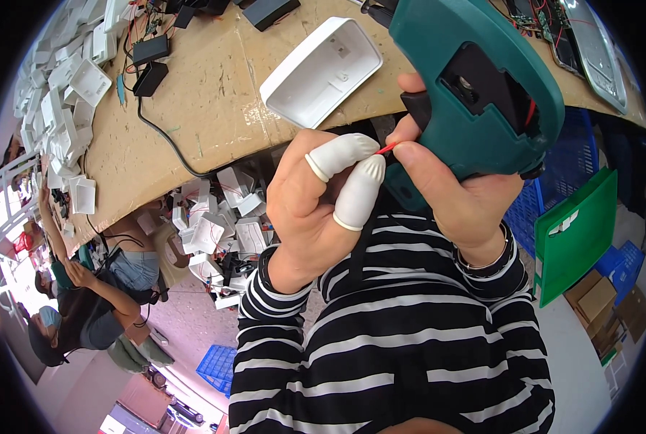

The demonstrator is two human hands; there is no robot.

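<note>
My right hand (pixel 457 192) grips the handle of a teal power screwdriver (pixel 482 79) held close to my chest, index finger by its black trigger. My left hand (pixel 316 202), with white rubber cots on two fingertips, pinches a thin red wire (pixel 387 148) against my right thumb. Both forearms wear black-and-white striped sleeves. An open white plastic housing (pixel 321 69) lies on the brown workbench (pixel 214 94) just beyond my left hand.
Several white housings (pixel 62 94) are heaped at the bench's left end, more in a pile (pixel 214 224) below its edge. Black adapters with cables (pixel 149 65) lie on the bench. A circuit board (pixel 547 22) is far right. Blue crates (pixel 569 173) and a green panel (pixel 576 231) stand right. Another person (pixel 84 304) sits lower left.
</note>
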